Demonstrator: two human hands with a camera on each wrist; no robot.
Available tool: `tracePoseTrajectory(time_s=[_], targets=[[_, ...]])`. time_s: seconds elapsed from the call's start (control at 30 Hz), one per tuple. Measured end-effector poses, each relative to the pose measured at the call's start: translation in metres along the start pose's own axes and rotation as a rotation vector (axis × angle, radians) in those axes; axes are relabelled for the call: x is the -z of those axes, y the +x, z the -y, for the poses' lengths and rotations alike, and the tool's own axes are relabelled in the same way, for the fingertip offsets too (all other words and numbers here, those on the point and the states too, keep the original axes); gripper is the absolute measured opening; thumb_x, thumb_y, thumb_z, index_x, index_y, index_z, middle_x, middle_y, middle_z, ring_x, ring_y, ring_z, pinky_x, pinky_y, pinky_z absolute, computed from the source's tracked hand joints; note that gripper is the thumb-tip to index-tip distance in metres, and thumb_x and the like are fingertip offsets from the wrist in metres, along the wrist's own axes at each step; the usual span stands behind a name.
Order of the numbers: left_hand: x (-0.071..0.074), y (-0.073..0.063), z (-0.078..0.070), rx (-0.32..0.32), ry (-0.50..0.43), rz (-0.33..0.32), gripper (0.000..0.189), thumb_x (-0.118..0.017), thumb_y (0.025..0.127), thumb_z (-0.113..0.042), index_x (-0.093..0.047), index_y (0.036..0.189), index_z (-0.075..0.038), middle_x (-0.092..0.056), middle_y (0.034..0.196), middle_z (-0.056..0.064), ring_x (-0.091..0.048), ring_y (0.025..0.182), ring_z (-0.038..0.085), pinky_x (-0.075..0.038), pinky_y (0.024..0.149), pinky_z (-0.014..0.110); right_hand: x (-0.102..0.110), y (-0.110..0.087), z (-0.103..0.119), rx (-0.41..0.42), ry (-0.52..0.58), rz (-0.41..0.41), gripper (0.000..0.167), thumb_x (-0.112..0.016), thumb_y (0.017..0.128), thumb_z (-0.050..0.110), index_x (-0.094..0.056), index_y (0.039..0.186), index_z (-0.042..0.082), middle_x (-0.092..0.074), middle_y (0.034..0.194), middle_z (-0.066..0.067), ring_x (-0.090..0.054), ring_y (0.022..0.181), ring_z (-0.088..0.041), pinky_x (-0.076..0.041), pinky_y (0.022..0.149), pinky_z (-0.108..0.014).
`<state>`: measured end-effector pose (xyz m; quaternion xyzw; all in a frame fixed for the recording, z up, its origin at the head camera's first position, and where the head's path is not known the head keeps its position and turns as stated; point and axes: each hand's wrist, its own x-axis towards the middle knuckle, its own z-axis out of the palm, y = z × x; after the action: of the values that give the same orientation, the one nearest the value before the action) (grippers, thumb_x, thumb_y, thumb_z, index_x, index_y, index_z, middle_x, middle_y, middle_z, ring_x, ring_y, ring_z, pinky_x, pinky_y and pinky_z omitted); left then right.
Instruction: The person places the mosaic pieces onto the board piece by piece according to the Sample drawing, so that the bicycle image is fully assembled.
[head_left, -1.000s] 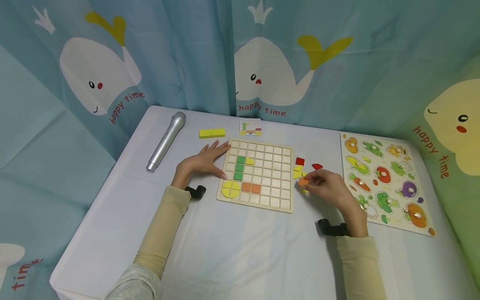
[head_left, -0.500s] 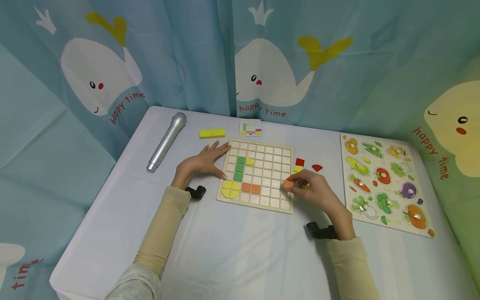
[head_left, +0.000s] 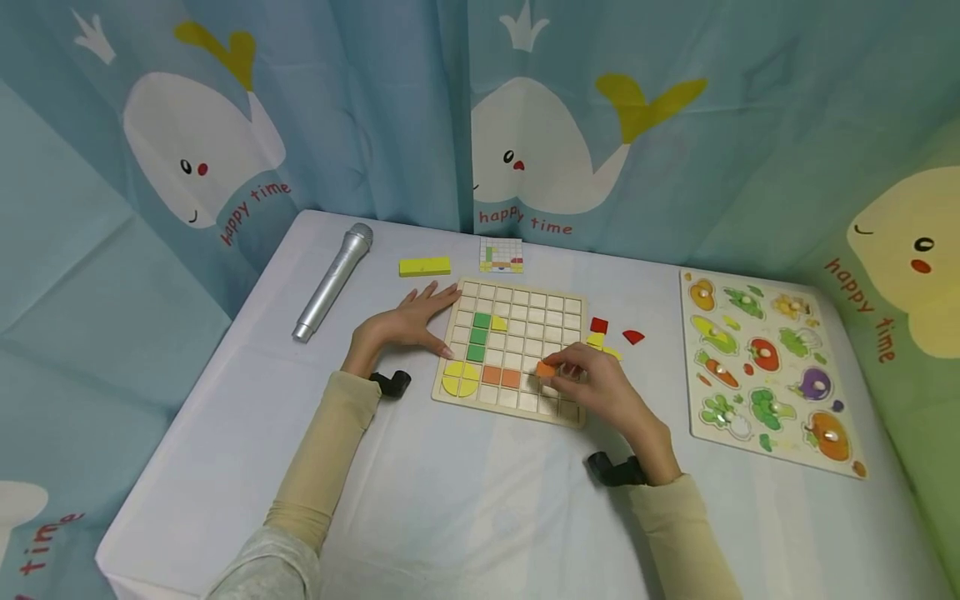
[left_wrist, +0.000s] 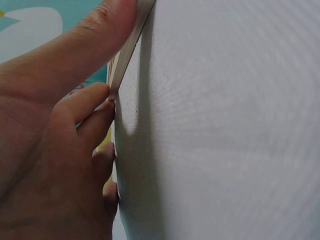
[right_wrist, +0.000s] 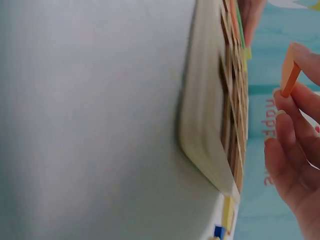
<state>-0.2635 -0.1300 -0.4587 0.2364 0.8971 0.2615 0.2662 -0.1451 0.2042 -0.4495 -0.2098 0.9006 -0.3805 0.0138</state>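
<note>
A wooden grid board (head_left: pixel 536 321) lies on the table, with green squares (head_left: pixel 478 336), orange squares (head_left: pixel 501 377), a yellow circle of quarter pieces (head_left: pixel 461 379) and one more yellow piece (head_left: pixel 499 323) set in it. The left hand (head_left: pixel 408 323) rests against the board's left edge, thumb on the rim and fingers spread; the left wrist view shows the fingertips touching that edge. Above the board's lower right part, the right hand (head_left: pixel 596 383) pinches an orange square tile (right_wrist: pixel 290 72) between thumb and fingers. In the right wrist view the tile is raised clear of the board.
Loose red (head_left: pixel 599 325) and yellow pieces (head_left: pixel 596 340) lie right of the board, with a red wedge (head_left: pixel 633 337) beyond. A pattern card (head_left: pixel 501 255), a yellow block (head_left: pixel 424 267) and a silver microphone (head_left: pixel 333 283) lie behind and left. A vegetable puzzle (head_left: pixel 772 367) is far right.
The right hand has carried the orange tile leftward from the loose pieces to over the board, near the two orange squares. The left hand has stayed at the board's edge.
</note>
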Motion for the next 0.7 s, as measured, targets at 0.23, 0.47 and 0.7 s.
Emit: tracePoseTrajectory(time_s=[0.23, 0.47, 0.7], targets=[[0.0, -0.001, -0.002, 0.01, -0.005, -0.003, 0.117, -0.089, 0.08, -0.038, -0.014, 0.167, -0.017, -0.006, 0.175, -0.001, 0.01, 0.161, 0.026, 0.01, 0.13, 0.047, -0.015, 0.008, 0.002, 0.032, -0.053, 0.018, 0.024, -0.085, 0.083, 0.011, -0.079, 0.105, 0.003, -0.072, 0.092, -0.005, -0.06, 0.079, -0.016, -0.053, 0.069, -0.026], [0.0, -0.002, -0.002, 0.013, 0.0, -0.001, 0.116, -0.088, 0.08, -0.037, -0.014, 0.167, -0.017, -0.006, 0.175, -0.001, 0.01, 0.161, 0.025, 0.01, 0.13, 0.046, -0.019, 0.012, 0.002, -0.029, -0.074, 0.081, 0.027, -0.084, 0.086, 0.018, -0.078, 0.109, 0.005, -0.072, 0.098, -0.003, -0.058, 0.085, -0.016, -0.053, 0.074, -0.029], [-0.001, -0.001, -0.003, 0.013, -0.004, -0.005, 0.116, -0.088, 0.08, -0.038, -0.014, 0.167, -0.018, -0.006, 0.175, -0.002, 0.01, 0.161, 0.025, 0.01, 0.13, 0.046, -0.021, 0.013, 0.001, -0.052, -0.096, 0.1, 0.023, -0.083, 0.088, 0.017, -0.078, 0.109, 0.007, -0.07, 0.099, -0.002, -0.058, 0.088, -0.017, -0.054, 0.077, -0.031]])
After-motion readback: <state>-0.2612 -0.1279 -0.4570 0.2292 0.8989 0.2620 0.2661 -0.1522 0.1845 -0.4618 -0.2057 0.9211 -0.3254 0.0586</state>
